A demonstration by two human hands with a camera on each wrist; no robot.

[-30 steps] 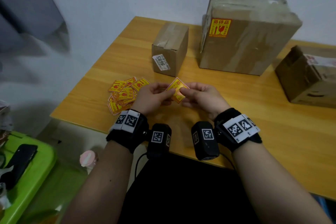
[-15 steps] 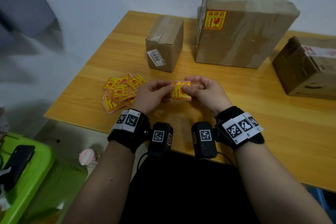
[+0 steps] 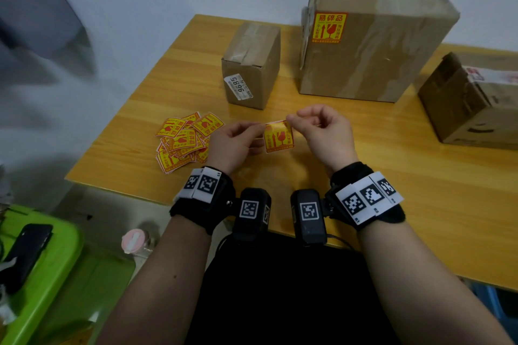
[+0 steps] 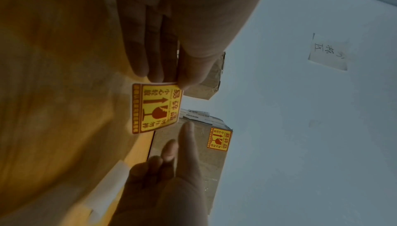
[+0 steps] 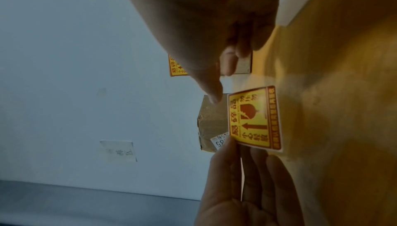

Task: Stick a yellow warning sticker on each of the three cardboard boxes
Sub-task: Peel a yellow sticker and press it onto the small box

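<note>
My left hand (image 3: 262,131) pinches the left edge of a yellow warning sticker (image 3: 278,137) just above the wooden table (image 3: 420,204). The thumb and forefinger of my right hand (image 3: 290,120) meet at its upper right corner. In the left wrist view the left hand (image 4: 171,80) holds the sticker (image 4: 155,109) by its edge. In the right wrist view the right hand (image 5: 217,92) is at the sticker (image 5: 255,119) corner. Behind stand a small box (image 3: 252,64), a large box (image 3: 378,45) bearing a stuck sticker (image 3: 329,26), and a third box (image 3: 476,103) at the right.
A pile of loose yellow stickers (image 3: 185,140) lies left of my hands. Off the table's left edge stands a green bin (image 3: 56,274) with a black phone (image 3: 25,255) on it, beside a pink-lidded bottle (image 3: 134,241). A paper note (image 4: 328,53) hangs on the wall.
The sticker has turned from a diamond tilt to nearly square. My right hand has shifted from its right edge up to its upper right corner. The left hand keeps its hold.
</note>
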